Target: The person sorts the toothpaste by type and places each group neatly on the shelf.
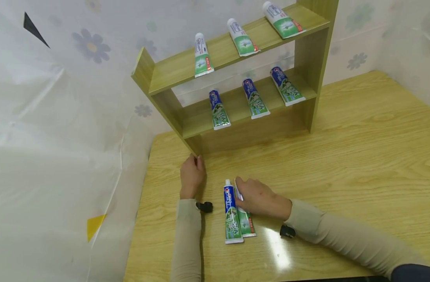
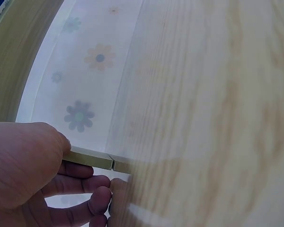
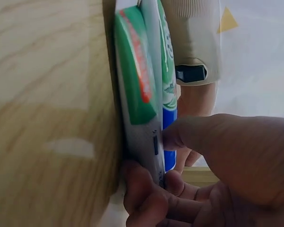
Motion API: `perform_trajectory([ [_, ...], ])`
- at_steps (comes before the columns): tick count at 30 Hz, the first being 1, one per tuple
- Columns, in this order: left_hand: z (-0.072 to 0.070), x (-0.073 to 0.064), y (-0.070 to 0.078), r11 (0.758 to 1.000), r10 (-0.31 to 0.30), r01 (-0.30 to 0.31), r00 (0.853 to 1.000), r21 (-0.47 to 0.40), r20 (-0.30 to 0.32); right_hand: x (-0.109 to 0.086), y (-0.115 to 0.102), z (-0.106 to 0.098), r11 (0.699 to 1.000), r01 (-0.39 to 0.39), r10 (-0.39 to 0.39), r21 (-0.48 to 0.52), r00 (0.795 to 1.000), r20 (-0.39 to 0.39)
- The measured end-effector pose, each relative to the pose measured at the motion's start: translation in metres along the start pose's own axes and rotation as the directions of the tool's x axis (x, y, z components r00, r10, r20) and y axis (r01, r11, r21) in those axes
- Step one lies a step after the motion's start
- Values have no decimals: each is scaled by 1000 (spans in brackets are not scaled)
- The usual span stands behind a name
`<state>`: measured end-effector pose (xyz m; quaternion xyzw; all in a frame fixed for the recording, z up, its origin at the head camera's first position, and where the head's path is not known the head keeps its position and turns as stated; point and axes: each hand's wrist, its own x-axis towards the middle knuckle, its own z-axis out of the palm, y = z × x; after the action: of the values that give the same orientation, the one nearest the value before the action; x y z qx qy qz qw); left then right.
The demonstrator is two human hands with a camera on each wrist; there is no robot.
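At the shelf unit's (image 1: 165,111) lower left front corner, my left hand (image 1: 192,176) pinches the edge of the side board. The left wrist view shows the thumb on one side of that board (image 2: 91,158) and curled fingers on the other. My right hand (image 1: 262,197) holds a white and green toothpaste tube (image 1: 246,225) low at the table. A blue and green toothpaste tube (image 1: 232,221) lies alongside, partly overlapping it. In the right wrist view the thumb sits against the white and green tube (image 3: 135,71), with fingers curled at its far side.
Three white and green toothpaste tubes (image 1: 242,39) lie on the upper shelf. The lower shelf bears three blue and green ones (image 1: 255,100). The wooden table (image 1: 362,168) extends to the right, and flower-patterned sheeting (image 1: 77,137) hangs behind and at the left.
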<state>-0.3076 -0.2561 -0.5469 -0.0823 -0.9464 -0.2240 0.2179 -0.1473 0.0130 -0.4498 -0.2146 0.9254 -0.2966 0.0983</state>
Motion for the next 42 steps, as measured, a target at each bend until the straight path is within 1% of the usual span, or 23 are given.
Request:
perform_trajectory([
  [3, 0, 0, 0, 1000, 6, -6, 1000, 2, 5, -1, 1, 3, 1000, -9, 9, -3, 1000, -9],
  [8, -2, 0, 1, 1000, -12, 12, 1000, -15, 24, -2, 0, 5, 999, -40, 40, -7, 999, 5],
  [12, -5, -2, 4, 999, -19, 19, 1000, -38, 12, -2, 0, 5, 999, -46, 46, -27, 999, 1],
  [16, -4, -2, 2, 1000, -18, 18, 1000, -25, 1, -1, 0, 4, 999, -45, 45, -20, 999, 16],
  [22, 2, 0, -6, 1000, -1, 1, 1000, -8, -3, 1, 3, 2, 997, -68, 65, 48, 996, 62],
  [27, 3, 1, -6, 1000, 16, -16, 1000, 5, -7, 2, 7, 2, 994, -87, 81, 70, 993, 82],
  [31, 2, 2, -4, 1000, 14, -14, 1000, 0, 0, 3, 9, 2, 993, -82, 74, 90, 994, 82],
  [36, 0, 2, -4, 1000, 17, -17, 1000, -6, 8, 5, 12, 4, 986, -73, 61, 152, 995, 81],
  [42, 0, 2, -4, 1000, 10, -10, 1000, -5, 13, 6, 14, 4, 977, -37, 21, 209, 997, 77],
])
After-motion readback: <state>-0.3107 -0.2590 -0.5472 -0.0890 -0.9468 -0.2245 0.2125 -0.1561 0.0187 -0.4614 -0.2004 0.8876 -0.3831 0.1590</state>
